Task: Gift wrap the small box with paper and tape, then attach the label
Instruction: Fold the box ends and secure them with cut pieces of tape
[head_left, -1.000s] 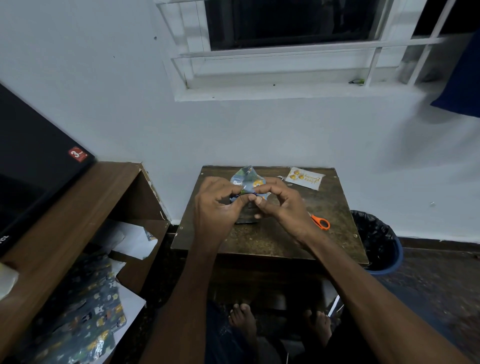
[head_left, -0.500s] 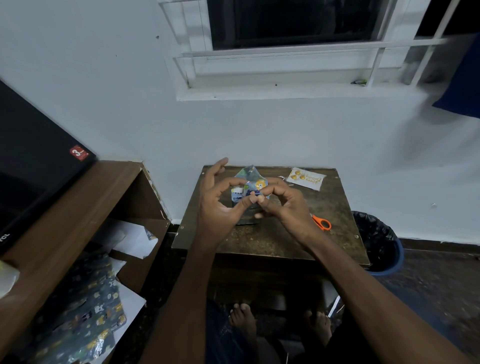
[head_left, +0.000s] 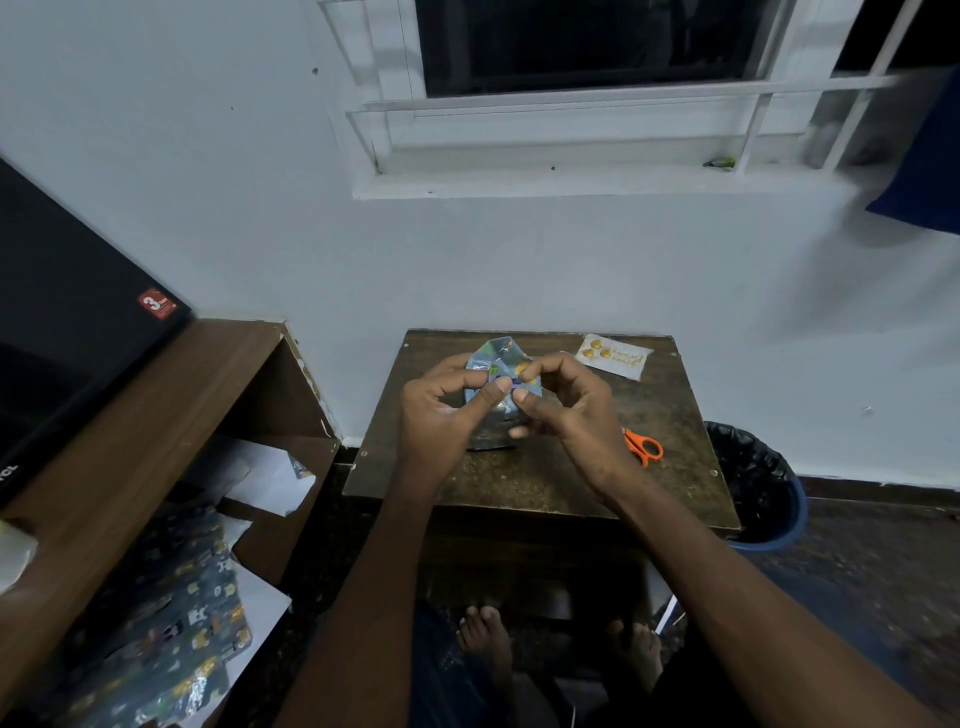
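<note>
While both thumbs are pressing toward each other on the near face of the wrapped box (head_left: 501, 371), the left hand (head_left: 441, 410) and the right hand (head_left: 566, 402) are curling their fingers round its sides, so each hand is clamping on the parcel itself. They are holding it raised just above the small table (head_left: 545, 483), near the table's far edge, with a pointed flap of patterned paper standing up at the top, not yet folded down. That loose flap is the risk, in my judgement: if either thumb is easing off before tape is going on, the folds are likely to spring open and the end is going to wrinkle. No tape is showing clearly in the fingers; I cannot tell if a piece is there. The label (head_left: 613, 357) is lying flat at the far right corner, well apart from the hands. The orange scissors (head_left: 643, 447) are lying just beside the right wrist, where an elbow shift could be knocking them toward the bin (head_left: 753, 478).
</note>
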